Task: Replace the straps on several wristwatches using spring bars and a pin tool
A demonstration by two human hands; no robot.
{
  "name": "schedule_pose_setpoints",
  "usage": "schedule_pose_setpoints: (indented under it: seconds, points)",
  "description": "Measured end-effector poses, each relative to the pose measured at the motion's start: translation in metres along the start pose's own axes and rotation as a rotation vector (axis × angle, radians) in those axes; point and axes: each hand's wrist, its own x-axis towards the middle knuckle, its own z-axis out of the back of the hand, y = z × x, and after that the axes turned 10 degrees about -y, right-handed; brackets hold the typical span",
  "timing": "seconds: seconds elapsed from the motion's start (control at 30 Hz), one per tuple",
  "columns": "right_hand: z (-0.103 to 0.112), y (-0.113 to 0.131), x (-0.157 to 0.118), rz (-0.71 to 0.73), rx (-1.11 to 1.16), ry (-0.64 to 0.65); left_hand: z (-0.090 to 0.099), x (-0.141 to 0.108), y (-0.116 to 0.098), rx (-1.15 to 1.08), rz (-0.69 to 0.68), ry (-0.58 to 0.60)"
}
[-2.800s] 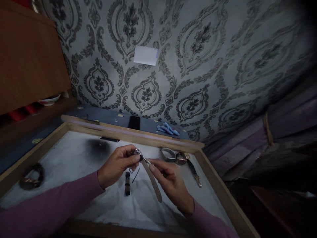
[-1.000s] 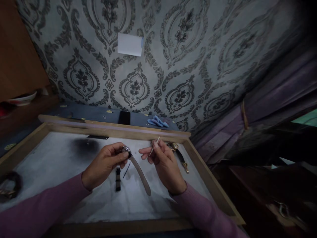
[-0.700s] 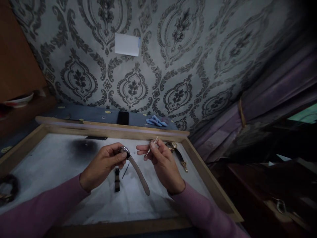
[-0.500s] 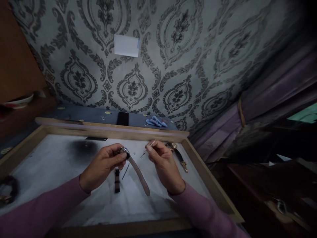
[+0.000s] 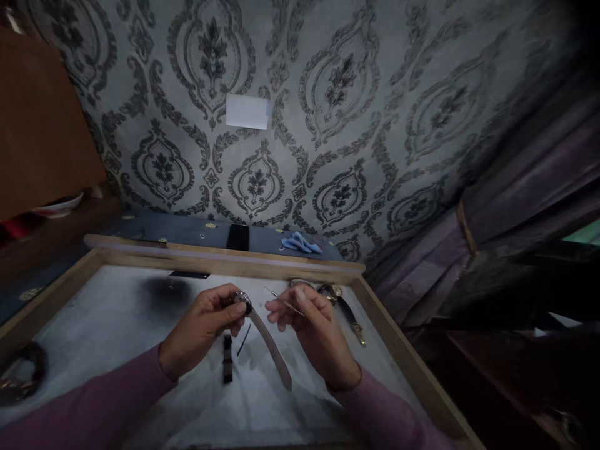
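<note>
My left hand (image 5: pixel 209 322) pinches a wristwatch (image 5: pixel 243 301) by its round metal case. One long brown-grey strap (image 5: pixel 274 353) hangs from the case down to the right. In my right hand (image 5: pixel 316 322) a thin metal tool (image 5: pixel 293 305), like a small screwdriver or pin pusher, lies across the fingers, its thin end pointing up and left, apart from the watch. Below my left hand a short dark strap piece (image 5: pixel 227 359) with a buckle lies on the white surface. A thin dark rod (image 5: pixel 244 339) rests beside it.
A wooden rim (image 5: pixel 225 255) surrounds the white work surface. Other watches lie at the right, one with a black strap (image 5: pixel 347 312), and a dark round one (image 5: pixel 23 372) at the far left. Behind the rim are a phone (image 5: pixel 239 237) and a blue cloth (image 5: pixel 300 242).
The tool in my right hand has turned: its thin end pointed down-left and now points up-left. My right fingers have spread somewhat. The camera view has tilted up slightly.
</note>
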Motion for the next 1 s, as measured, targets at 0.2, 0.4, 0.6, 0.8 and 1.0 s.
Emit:
schedule_pose_setpoints:
  seconds: [0.2, 0.4, 0.6, 0.8, 1.0]
  points:
    - [-0.0009, -0.0023, -0.0003, -0.002, -0.058, 0.058, -0.0013, 0.0001, -0.0026, -0.019, -0.004, -0.011]
    - [0.0016, -0.0031, -0.0009, 0.083, -0.244, 0.111, -0.0014, 0.0001, -0.0044, -0.026, -0.003, -0.013]
    - [0.0030, -0.0074, -0.0053, 0.212, -0.514, 0.193, -0.0019, -0.0008, -0.0061, -0.041, -0.008, -0.007]
    - [0.0002, -0.0051, -0.0080, 0.299, -0.639, 0.282, -0.0006, -0.0006, -0.0027, -0.028, -0.010, 0.007]
    - [-0.0011, -0.0036, -0.0099, 0.313, -0.691, 0.290, -0.0008, -0.0011, -0.0006, -0.028, -0.012, 0.030]
